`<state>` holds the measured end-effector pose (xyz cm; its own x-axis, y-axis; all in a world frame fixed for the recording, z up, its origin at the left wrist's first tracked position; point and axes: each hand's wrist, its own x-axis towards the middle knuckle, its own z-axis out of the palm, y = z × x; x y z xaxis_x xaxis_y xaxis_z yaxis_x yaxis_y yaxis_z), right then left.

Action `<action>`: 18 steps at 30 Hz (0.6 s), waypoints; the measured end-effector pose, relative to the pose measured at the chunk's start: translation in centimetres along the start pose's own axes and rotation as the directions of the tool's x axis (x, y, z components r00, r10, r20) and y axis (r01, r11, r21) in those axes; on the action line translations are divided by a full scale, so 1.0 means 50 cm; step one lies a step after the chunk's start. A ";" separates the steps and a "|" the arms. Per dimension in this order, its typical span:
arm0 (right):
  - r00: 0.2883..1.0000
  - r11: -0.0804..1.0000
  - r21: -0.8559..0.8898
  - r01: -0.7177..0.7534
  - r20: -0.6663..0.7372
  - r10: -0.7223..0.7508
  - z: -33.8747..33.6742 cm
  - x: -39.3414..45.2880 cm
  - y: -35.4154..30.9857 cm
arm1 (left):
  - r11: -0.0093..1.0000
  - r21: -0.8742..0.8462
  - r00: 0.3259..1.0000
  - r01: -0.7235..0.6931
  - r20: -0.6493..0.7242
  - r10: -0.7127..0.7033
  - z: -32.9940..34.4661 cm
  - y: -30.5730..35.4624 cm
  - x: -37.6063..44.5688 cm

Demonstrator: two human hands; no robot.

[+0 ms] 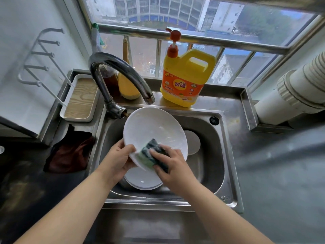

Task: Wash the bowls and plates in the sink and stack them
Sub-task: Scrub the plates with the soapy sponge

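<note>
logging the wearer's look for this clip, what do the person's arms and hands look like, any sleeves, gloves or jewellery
Both forearms are bare as far as the picture shows, with no sleeves in view. The left hand and right hand wear no gloves. No watch, bracelet or ring shows on the wrists or the visible fingers. No markings are visible.

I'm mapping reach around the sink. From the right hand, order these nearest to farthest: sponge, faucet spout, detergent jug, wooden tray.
1. Sponge: gripped in the right hand, against the plate.
2. Faucet spout: beyond the plate, over the sink's back edge.
3. Detergent jug: on the back ledge by the window.
4. Wooden tray: far left, beside the faucet base.
</note>
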<state>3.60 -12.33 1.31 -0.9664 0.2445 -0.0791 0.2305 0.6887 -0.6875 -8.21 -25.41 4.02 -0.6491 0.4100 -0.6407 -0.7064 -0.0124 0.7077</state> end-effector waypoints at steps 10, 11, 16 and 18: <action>0.994 0.941 -0.338 -0.007 0.103 0.044 -0.084 -0.010 0.078 | 0.992 0.052 0.989 0.118 -0.095 -0.112 -0.030 0.036 0.022; 0.993 0.925 -0.371 0.082 0.104 -0.047 -0.079 -0.016 0.075 | 0.988 0.062 0.986 0.139 -0.099 -0.132 -0.031 0.040 0.022; 0.964 0.865 -0.460 0.198 -0.068 -0.257 -0.051 -0.025 0.080 | 0.982 0.039 0.981 0.185 -0.066 -0.183 -0.006 0.030 0.005; 0.949 0.866 -0.474 0.161 -0.165 -0.267 -0.038 -0.026 0.068 | 0.987 -0.038 0.987 0.154 -0.036 -0.156 0.020 0.000 -0.009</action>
<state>5.87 -9.00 0.42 -0.9602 0.1613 0.2278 0.0980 0.9591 -0.2657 -7.64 -24.66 4.60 -0.5409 0.3742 -0.7533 -0.8084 0.0160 0.5884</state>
